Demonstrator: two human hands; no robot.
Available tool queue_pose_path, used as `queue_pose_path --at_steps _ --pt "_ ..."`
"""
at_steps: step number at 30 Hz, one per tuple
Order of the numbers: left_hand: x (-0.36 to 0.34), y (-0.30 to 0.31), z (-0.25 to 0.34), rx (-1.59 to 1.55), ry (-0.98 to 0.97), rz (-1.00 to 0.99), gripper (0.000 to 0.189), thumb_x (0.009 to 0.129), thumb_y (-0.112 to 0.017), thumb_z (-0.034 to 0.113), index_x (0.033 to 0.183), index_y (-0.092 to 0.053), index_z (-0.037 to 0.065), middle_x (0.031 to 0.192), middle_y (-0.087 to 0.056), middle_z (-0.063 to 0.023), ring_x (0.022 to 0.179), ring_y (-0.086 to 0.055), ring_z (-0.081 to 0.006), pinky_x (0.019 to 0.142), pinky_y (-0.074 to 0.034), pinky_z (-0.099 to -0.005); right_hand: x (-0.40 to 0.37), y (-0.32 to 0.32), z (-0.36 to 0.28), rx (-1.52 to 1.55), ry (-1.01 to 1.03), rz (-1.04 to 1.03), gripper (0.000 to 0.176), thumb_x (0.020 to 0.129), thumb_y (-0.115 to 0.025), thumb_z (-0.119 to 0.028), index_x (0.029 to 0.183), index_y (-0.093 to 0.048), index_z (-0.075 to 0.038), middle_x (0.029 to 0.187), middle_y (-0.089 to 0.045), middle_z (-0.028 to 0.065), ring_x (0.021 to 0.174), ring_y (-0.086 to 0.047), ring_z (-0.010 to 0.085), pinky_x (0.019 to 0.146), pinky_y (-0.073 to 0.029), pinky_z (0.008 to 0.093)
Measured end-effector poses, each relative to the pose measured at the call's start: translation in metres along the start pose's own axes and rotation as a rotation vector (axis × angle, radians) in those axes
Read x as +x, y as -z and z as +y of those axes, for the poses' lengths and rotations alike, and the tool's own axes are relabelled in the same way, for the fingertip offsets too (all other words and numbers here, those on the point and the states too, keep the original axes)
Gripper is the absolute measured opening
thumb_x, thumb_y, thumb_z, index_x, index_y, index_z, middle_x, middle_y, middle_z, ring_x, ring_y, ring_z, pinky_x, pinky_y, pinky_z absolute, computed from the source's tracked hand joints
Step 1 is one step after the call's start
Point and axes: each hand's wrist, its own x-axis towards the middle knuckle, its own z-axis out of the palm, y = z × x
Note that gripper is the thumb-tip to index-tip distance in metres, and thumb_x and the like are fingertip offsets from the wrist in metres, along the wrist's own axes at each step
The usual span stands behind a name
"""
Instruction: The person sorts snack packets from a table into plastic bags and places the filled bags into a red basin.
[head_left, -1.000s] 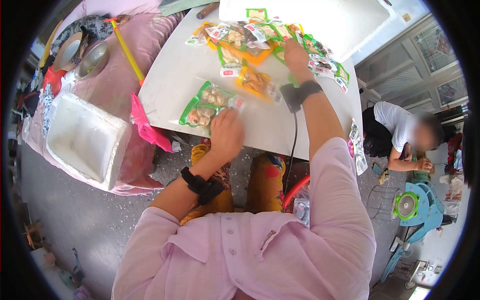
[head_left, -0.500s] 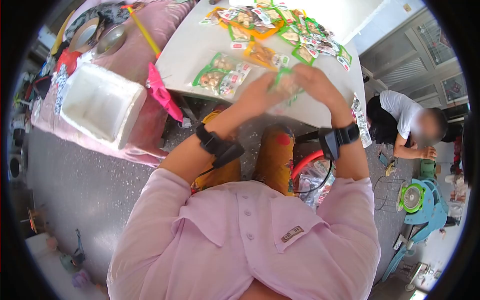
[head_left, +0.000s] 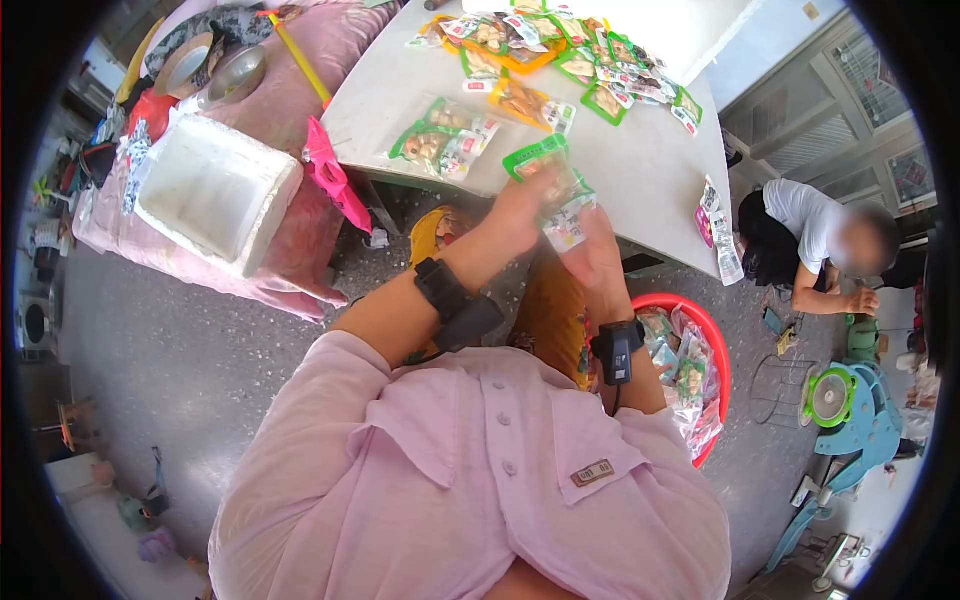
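Note:
My left hand (head_left: 522, 208) grips a green-topped clear food packet (head_left: 538, 157) just off the near edge of the white table (head_left: 640, 150). The lower end of this packet, with a white label, lies against my right hand (head_left: 598, 255), whose thumb and fingers pinch it. Slight blur hides the exact finger placement. Two overlapping green-edged packets (head_left: 440, 138) lie flat on the table left of my hands. An orange-edged packet (head_left: 530, 104) lies just beyond them.
Several more packets (head_left: 615, 70) are heaped at the table's far side. A red basin (head_left: 722, 365) full of packets stands on the floor at my right. A white foam box (head_left: 285, 185) sits on the pink-covered surface at left. Another person (head_left: 805, 225) crouches at right.
Both hands have come down and towards me, with the packet between them. My right hand has dropped from above the table to below its near edge. More of the red basin shows.

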Motion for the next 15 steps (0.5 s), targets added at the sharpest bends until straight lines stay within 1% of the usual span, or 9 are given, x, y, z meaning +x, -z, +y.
queue_pose_path --at_steps 2,5,8,9,12,13,15 --pt "0.0 -0.002 -0.002 -0.019 0.006 0.002 0.021 0.078 -0.049 0.012 0.098 -0.046 0.006 0.09 -0.051 -0.0043 0.082 -0.05 -0.0146 0.074 -0.041 -0.0301 0.002 -0.005 0.005 0.133 0.002 0.056 0.03 0.076 -0.052 -0.006 0.104 -0.041 -0.001 0.098 -0.051 0.0094 0.089 -0.052 0.0213 0.074 -0.045 0.0358" --pt "0.001 0.002 0.008 0.217 -0.068 -0.001 0.024 0.079 -0.049 0.012 0.101 -0.045 0.004 0.089 -0.051 -0.0041 0.081 -0.05 -0.0141 0.073 -0.04 -0.0287 0.009 -0.012 0.007 -0.149 0.131 0.313 0.018 0.076 -0.049 -0.002 0.093 -0.044 -0.001 0.088 -0.053 0.0091 0.081 -0.053 0.0195 0.07 -0.045 0.0334" --pt "-0.001 0.011 0.031 0.659 -0.23 -0.117 0.029 0.079 -0.049 0.017 0.103 -0.045 0.001 0.092 -0.05 -0.0037 0.083 -0.048 -0.0124 0.074 -0.039 -0.0267 0.021 -0.01 -0.006 -0.242 0.191 0.349 0.011 0.076 -0.046 0.002 0.086 -0.043 -0.001 0.081 -0.053 0.0087 0.073 -0.054 0.018 0.066 -0.046 0.0317" --pt "0.005 0.026 0.033 1.191 -0.337 0.218 0.036 0.075 -0.053 0.022 0.103 -0.045 -0.001 0.096 -0.05 -0.0077 0.085 -0.049 -0.0178 0.076 -0.039 -0.029 0.024 -0.005 -0.01 -0.3 0.231 0.357 0.011 0.075 -0.045 0.002 0.086 -0.044 0.0 0.08 -0.053 0.0087 0.07 -0.054 0.0171 0.063 -0.046 0.0311" --pt "0.003 0.041 0.048 2.007 -0.885 0.224 0.043 0.07 -0.056 0.025 0.103 -0.046 0.0 0.096 -0.05 -0.0126 0.084 -0.05 -0.026 0.075 -0.04 -0.0332 0.029 0.008 -0.019 -0.455 0.235 0.322 0.015 0.075 -0.043 -0.001 0.09 -0.044 0.003 0.081 -0.05 0.0089 0.072 -0.052 0.0173 0.061 -0.045 0.0306" --pt "0.001 0.039 0.05 2.076 -0.846 0.178 0.038 0.067 -0.055 0.024 0.098 -0.049 0.002 0.094 -0.049 -0.016 0.083 -0.049 -0.033 0.072 -0.041 -0.0379 0.031 0.011 -0.02 -0.455 0.234 0.308 0.015 0.075 -0.043 -0.001 0.09 -0.044 0.004 0.081 -0.05 0.0094 0.073 -0.052 0.0182 0.062 -0.045 0.0316" --pt "0.008 0.047 0.048 2.161 -0.639 0.178 0.029 0.068 -0.053 0.022 0.089 -0.051 0.002 0.09 -0.05 -0.0159 0.081 -0.049 -0.0325 0.07 -0.041 -0.0383 0.034 0.014 -0.02 -0.371 0.201 0.279 0.013 0.075 -0.044 0.002 0.088 -0.043 0.002 0.082 -0.052 0.0103 0.073 -0.054 0.0184 0.063 -0.046 0.0327"
